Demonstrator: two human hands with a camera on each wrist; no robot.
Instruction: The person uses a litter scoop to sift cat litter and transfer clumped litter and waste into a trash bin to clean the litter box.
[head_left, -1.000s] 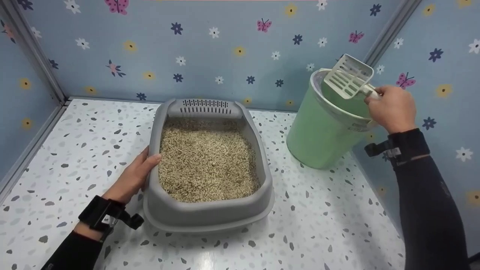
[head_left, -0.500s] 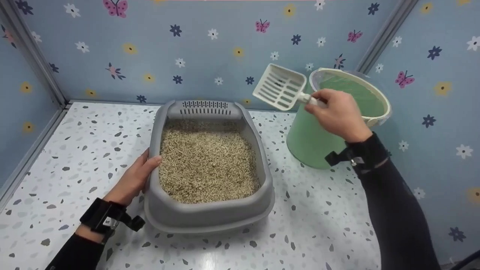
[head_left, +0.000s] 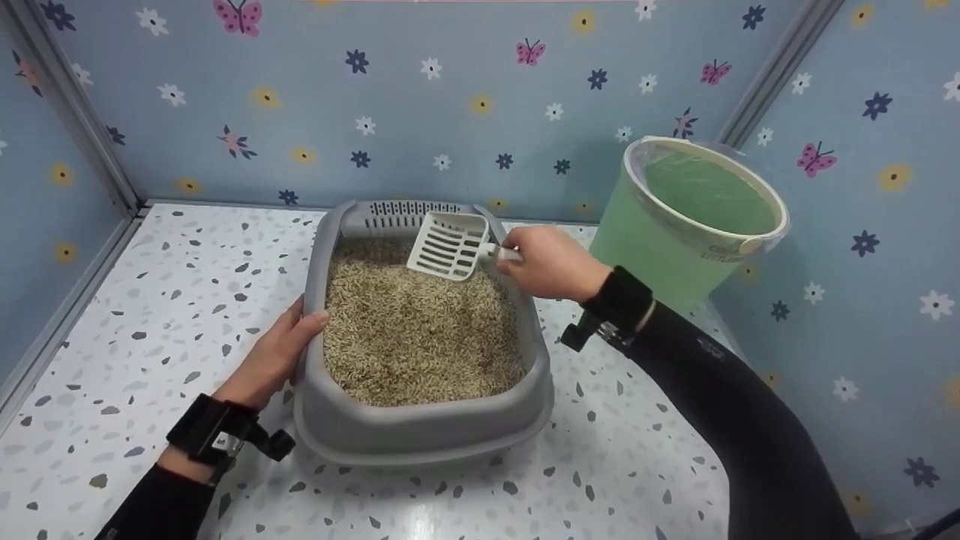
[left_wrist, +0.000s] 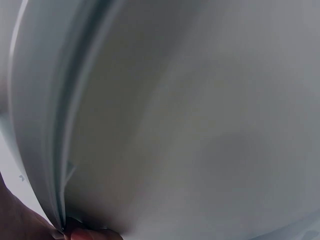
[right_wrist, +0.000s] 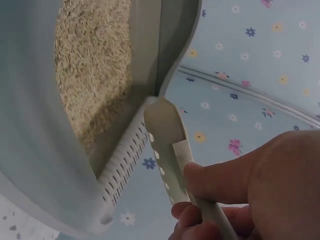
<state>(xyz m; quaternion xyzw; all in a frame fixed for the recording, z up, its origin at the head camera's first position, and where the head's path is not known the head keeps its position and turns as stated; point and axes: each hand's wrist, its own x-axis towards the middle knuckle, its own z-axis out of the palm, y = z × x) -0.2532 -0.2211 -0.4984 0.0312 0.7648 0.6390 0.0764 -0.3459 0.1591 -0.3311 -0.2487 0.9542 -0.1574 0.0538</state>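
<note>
A grey litter box (head_left: 424,435) filled with tan pellet litter (head_left: 420,337) stands on the speckled surface. My left hand (head_left: 274,352) grips its left rim, thumb on top and fingers down the outer side. The left wrist view is mostly the box's grey wall (left_wrist: 200,125), with fingertips (left_wrist: 92,234) at the bottom. My right hand (head_left: 551,262) holds a white slotted litter scoop (head_left: 450,246) by its handle, its head over the back right part of the litter. In the right wrist view, the thumb presses along the handle of the scoop (right_wrist: 165,125), and no litter shows in it.
A green bin (head_left: 652,247) with a cream rim and a clear plastic liner stands at the back right. Flower-patterned panels (head_left: 420,97) rise behind and at both sides. The speckled surface (head_left: 150,322) extends around the box.
My right hand has carried the scoop from over the bin leftward and down to above the litter box. My left hand stays on the rim.
</note>
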